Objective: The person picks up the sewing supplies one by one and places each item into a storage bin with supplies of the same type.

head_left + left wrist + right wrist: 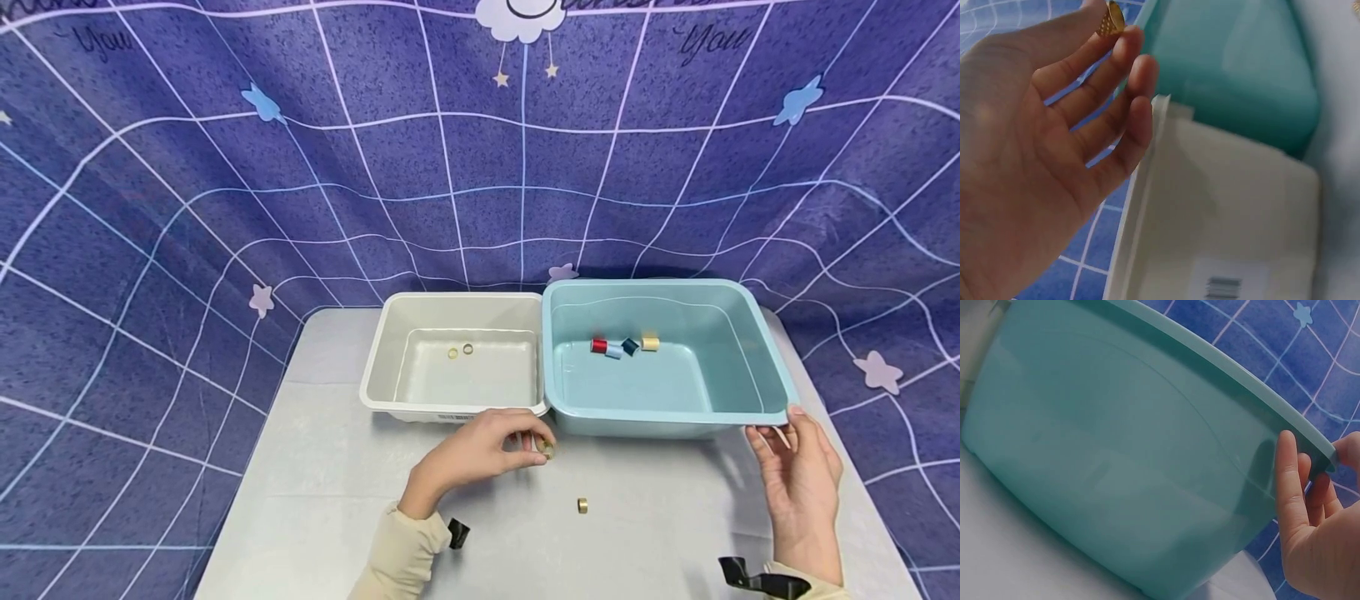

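Observation:
Between the thumb and fingertips of my left hand [483, 448] is a gold ring thimble [547, 449], pinched just in front of where the two bins meet. The left wrist view shows the dimpled side of this thimble [1109, 22]. My right hand [806, 479] grips the front right corner of the blue bin [667, 417], thumb over its rim, as the right wrist view also shows. Another gold ring thimble [582, 505] stands on the table below. Two more ring thimbles [468, 349] lie in the white bin [450, 407].
Several thread spools [631, 347], red, light blue, dark and gold, lie against the back of the blue bin's floor. The bins stand side by side at the back of a white-covered table [315, 475]. A purple patterned curtain [480, 167] hangs behind.

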`<state>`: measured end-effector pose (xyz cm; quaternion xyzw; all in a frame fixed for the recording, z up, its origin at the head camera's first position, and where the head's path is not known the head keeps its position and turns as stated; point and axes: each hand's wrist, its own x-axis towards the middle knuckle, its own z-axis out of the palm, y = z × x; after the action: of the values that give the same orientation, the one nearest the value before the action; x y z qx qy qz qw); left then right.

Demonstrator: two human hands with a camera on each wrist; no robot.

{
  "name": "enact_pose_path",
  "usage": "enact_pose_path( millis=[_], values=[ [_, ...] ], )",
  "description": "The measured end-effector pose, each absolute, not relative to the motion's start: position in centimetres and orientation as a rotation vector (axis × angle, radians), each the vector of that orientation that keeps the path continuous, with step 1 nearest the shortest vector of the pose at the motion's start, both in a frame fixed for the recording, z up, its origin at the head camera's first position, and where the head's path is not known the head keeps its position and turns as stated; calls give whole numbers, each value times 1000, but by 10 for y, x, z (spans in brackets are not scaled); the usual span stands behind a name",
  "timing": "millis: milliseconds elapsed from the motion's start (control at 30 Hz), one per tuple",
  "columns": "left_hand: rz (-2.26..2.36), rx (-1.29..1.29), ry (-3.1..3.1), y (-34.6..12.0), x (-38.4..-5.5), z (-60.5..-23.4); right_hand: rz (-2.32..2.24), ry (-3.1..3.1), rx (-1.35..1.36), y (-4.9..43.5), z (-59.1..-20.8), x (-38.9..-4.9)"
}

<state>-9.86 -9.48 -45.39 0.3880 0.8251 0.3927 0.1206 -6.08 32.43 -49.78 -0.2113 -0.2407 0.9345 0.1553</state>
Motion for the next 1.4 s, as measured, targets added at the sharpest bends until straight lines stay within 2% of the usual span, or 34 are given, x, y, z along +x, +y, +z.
enact_pose_path(
  millis=[300, 1400],
  values=[
    [1292, 1105, 2256, -112, -124, -435, 2682, -686, -594, 325, -498, -60],
    [1304, 1078, 2297, -140, -226, -385, 2691, -700, -591, 325, -499, -59]
  ],
)
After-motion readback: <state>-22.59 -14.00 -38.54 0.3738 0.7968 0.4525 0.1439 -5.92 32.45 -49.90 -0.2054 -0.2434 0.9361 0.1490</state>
